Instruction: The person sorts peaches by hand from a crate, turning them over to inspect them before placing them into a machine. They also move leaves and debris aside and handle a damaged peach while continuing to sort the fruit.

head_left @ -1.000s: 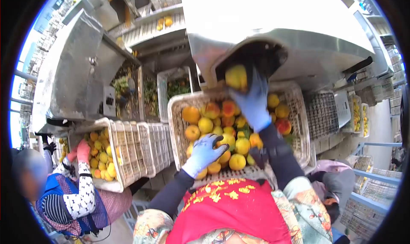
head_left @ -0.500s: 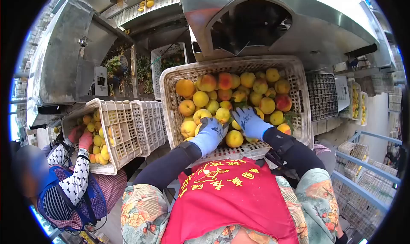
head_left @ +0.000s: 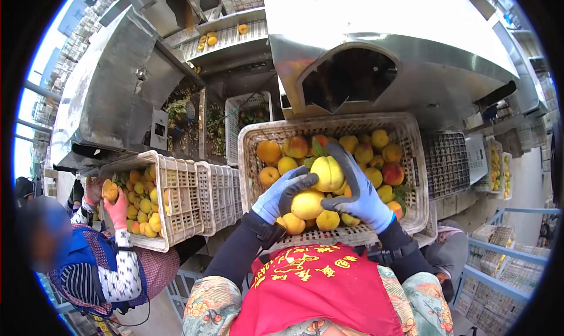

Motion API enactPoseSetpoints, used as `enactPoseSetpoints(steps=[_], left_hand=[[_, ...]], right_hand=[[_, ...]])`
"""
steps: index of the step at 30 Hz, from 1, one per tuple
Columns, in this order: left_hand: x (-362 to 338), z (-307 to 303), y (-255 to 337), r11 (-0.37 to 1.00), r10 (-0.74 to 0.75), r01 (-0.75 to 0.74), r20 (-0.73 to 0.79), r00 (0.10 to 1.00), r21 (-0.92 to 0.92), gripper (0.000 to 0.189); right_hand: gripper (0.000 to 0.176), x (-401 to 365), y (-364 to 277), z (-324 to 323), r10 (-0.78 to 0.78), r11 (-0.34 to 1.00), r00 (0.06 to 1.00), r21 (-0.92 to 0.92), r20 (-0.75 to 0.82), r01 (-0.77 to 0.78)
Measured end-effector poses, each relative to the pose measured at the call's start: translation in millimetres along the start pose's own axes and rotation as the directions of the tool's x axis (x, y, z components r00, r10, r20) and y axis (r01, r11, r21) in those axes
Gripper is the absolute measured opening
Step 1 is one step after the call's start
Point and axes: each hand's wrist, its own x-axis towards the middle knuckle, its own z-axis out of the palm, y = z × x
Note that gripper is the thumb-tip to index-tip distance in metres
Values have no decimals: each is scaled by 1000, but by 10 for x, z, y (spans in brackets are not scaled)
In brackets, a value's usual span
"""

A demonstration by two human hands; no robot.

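When scanned from the left edge: a co-worker's pink-gloved hand, closed round an orange fruit and raised over a white crate full of yellow fruit. Just beside that, a stack of empty crates. Next, the left hand in a blue glove, fingers curled snugly round a yellow peach over the pile. Touching that one from above, a second peach, paler, gripped by the right hand, with fingers stretched up its far side and thumb hooked underneath. Beneath both hands, the big crate, heaped with yellow and red-blushed peaches, near edge just before a red apron. Beyond it, a metal hood with a dark chute mouth. At the far right, more crates of fruit, too small to make out clearly.
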Motion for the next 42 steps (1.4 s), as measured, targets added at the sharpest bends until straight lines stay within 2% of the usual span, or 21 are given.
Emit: enactPoseSetpoints(steps=[2,4,6,8,10,11,12,18,24,26,28,29,30,31,33,34,36,37,39,40,42], left_hand=[[43,-7,91,997,75,-76,41,996,25,49],[116,14,179,987,151,-156,93,984,48,53],[198,77,239,962,265,-262,29,964,-84,57],[291,84,245,913,400,-403,-47,915,-72,53],[265,100,247,830,539,-520,-52,841,201,51],[313,-77,119,899,429,-432,-51,902,-77,50],[310,-134,43,890,411,-421,-94,907,-174,50],[211,-328,-95,889,395,-420,-156,905,-182,46],[204,-311,-124,844,413,-451,-186,892,-291,44],[246,-353,-183,821,329,-430,-306,893,-375,44],[262,-338,-162,858,311,-408,-316,896,-312,45],[270,-308,-141,890,289,-378,-327,900,-254,46],[292,-287,-74,804,201,-287,-217,955,-521,47],[331,-260,-54,760,185,-281,-219,958,-586,47],[343,-145,29,705,166,-254,-194,967,-662,49],[315,-40,100,627,168,-222,-148,975,-746,52],[283,39,107,675,279,-305,-150,949,-672,56],[254,103,172,532,230,-194,-79,970,-824,59],[243,113,175,545,269,-168,-18,963,-821,60],[238,121,172,560,297,-134,46,954,-818,61],[255,202,220,635,289,-175,21,957,-753,62]], right_hand=[[93,9,-99,115,202,979,959,40,-199,-198],[90,120,-80,132,131,989,947,-21,-293,-143],[87,264,4,103,63,994,920,-54,-388,-90],[86,439,131,77,7,995,897,-86,-442,-51],[85,594,297,62,-137,968,819,-249,-558,-8],[84,682,335,39,-124,964,809,-262,-574,-37],[84,756,394,22,-130,962,807,-269,-576,-37],[83,966,741,-3,-208,831,807,-535,-553,-152],[85,1029,718,-114,-216,818,819,-557,-531,-145],[84,1072,691,-143,-261,803,804,-583,-534,-127],[82,1235,807,-202,-303,790,790,-604,-532,-104],[78,1434,1032,-277,-171,726,861,-652,-480,-219],[74,1513,1153,-305,-18,641,901,-697,-433,-322],[74,1555,906,-375,-17,644,902,-695,-432,-321],[58,1543,188,-455,-35,799,756,-473,-653,-371],[44,1424,152,-308,-73,995,574,-97,-816,-10],[40,1150,77,-399,-22,996,721,50,-693,79],[38,973,-4,-340,117,980,788,201,-605,9],[53,685,69,-154,43,977,924,208,-381,40],[68,609,125,-85,-123,992,948,-45,-293,115],[85,528,-6,37,-249,916,934,-374,-256,142]])
